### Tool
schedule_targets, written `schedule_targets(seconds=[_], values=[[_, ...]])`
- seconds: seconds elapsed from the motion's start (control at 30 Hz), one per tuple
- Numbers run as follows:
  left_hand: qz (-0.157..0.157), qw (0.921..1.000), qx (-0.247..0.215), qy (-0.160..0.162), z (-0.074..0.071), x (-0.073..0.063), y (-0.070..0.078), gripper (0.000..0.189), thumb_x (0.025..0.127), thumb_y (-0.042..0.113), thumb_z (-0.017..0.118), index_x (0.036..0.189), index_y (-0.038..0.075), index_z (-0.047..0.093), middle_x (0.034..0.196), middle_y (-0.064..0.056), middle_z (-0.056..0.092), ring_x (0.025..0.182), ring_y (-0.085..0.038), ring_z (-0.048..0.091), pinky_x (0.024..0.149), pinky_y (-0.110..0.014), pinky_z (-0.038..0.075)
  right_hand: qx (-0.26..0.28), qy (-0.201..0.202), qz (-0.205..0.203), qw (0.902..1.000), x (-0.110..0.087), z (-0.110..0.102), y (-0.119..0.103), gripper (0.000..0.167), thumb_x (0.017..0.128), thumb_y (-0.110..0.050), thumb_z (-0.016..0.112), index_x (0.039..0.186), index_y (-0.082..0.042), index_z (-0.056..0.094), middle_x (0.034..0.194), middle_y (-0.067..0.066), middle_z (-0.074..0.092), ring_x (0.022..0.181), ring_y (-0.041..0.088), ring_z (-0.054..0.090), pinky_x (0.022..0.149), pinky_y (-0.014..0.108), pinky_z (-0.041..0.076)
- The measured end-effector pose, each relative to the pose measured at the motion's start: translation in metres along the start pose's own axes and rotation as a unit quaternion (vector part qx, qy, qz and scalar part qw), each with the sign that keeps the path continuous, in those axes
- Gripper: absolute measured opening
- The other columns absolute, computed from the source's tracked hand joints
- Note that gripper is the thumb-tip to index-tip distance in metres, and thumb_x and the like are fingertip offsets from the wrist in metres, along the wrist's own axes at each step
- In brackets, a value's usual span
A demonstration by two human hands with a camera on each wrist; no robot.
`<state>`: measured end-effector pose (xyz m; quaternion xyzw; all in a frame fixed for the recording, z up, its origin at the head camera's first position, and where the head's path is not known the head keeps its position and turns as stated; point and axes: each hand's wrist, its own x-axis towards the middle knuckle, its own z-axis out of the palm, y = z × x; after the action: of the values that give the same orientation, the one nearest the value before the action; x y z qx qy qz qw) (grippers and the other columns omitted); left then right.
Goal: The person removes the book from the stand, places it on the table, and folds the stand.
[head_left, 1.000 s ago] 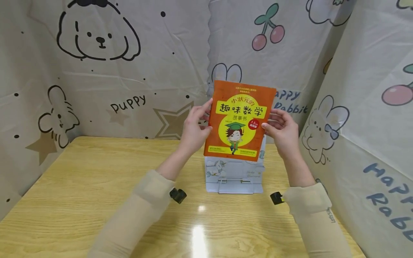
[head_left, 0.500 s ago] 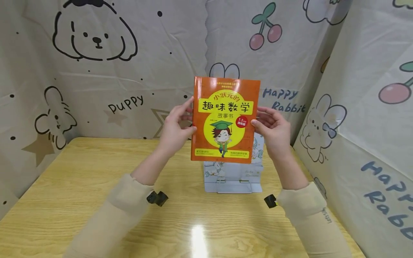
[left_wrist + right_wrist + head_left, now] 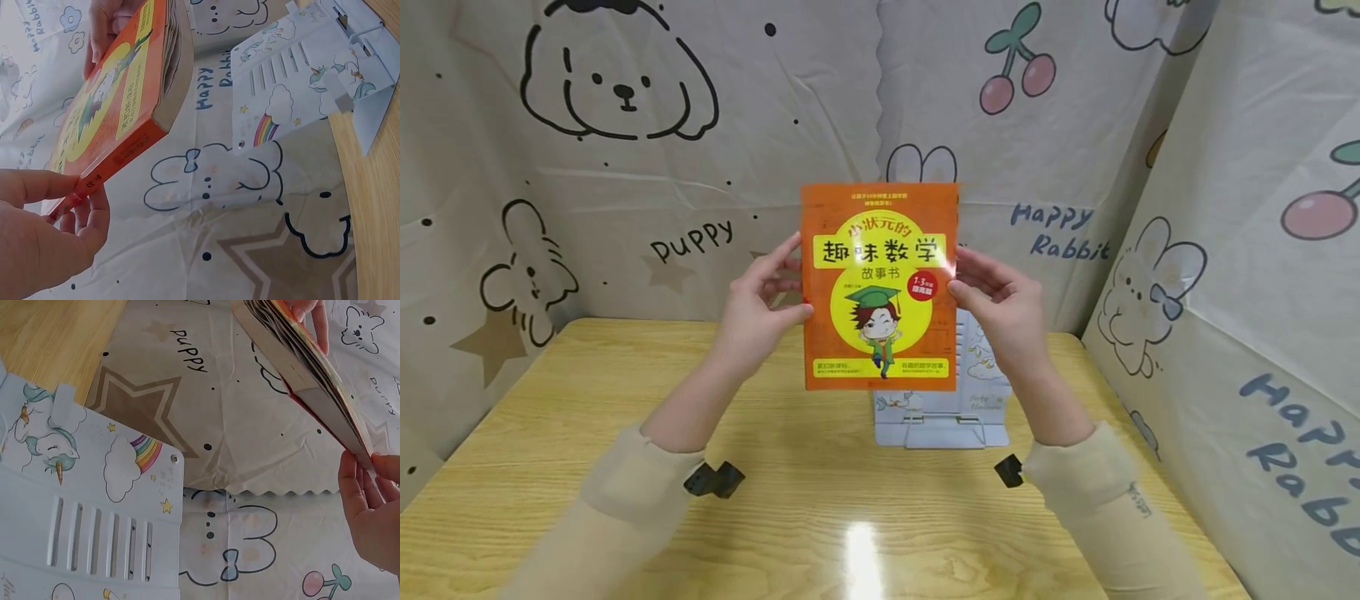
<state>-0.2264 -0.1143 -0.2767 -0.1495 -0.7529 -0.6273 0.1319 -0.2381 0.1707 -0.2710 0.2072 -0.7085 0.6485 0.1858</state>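
Observation:
An orange book (image 3: 880, 333) with a yellow circle and a cartoon child in a green graduation cap is held up off the table, cover toward me. My left hand (image 3: 760, 300) pinches its spine edge, thumb in front and fingers behind, as the left wrist view also shows. On the opposite edge my right hand (image 3: 1003, 304) grips the page side between thumb and fingers; in the right wrist view the pages (image 3: 306, 356) fan slightly apart there. Behind the book, partly covered by it, a pale book stand (image 3: 940, 433) with unicorn and rainbow prints stands upright on the table.
The wooden table (image 3: 775, 533) runs back to a cloth backdrop (image 3: 820, 100) printed with a puppy, cherries and rabbits. At the right, another cloth side (image 3: 1240, 292) borders the table. The stand's clear front bracket (image 3: 943, 433) sticks out toward me.
Both hands have carried the book leftward, away from the front of the stand, and it has turned from tilted to nearly upright. More of the stand's right part now shows.

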Motion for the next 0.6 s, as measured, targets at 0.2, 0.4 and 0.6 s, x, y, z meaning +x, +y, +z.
schedule_targets(seconds=[0.2,0.4,0.6], values=[[-0.008,0.9999,0.007,0.003,-0.017,-0.010,0.000,0.080,0.080,-0.012,0.065,0.143,0.032,0.040,0.120,-0.005,0.046,0.103,-0.019,0.052,0.081,-0.017,0.052,0.021,-0.048,-0.009,0.9986,-0.004,0.010,0.002,0.043,0.086,-0.008,0.067,0.129,-0.006,0.058,0.118,0.008,0.065,0.102,0.019,0.061,0.082,0.024,0.054],[-0.022,0.9997,0.003,-0.007,-0.032,-0.018,-0.002,0.081,0.081,-0.011,0.064,0.145,0.030,0.038,0.120,-0.005,0.044,0.104,-0.018,0.052,0.075,-0.019,0.054,0.036,-0.073,0.005,0.9966,-0.008,0.022,0.008,0.046,0.086,-0.008,0.068,0.131,-0.007,0.057,0.122,0.008,0.063,0.103,0.020,0.060,0.083,0.027,0.054],[-0.030,0.9993,0.015,-0.014,-0.045,-0.026,-0.006,0.079,0.083,-0.010,0.063,0.145,0.031,0.036,0.119,-0.003,0.043,0.103,-0.016,0.053,0.074,-0.020,0.055,0.069,-0.077,0.034,0.9940,-0.015,0.037,0.015,0.046,0.085,-0.007,0.068,0.130,-0.007,0.057,0.122,0.008,0.063,0.101,0.021,0.061,0.082,0.029,0.055]])
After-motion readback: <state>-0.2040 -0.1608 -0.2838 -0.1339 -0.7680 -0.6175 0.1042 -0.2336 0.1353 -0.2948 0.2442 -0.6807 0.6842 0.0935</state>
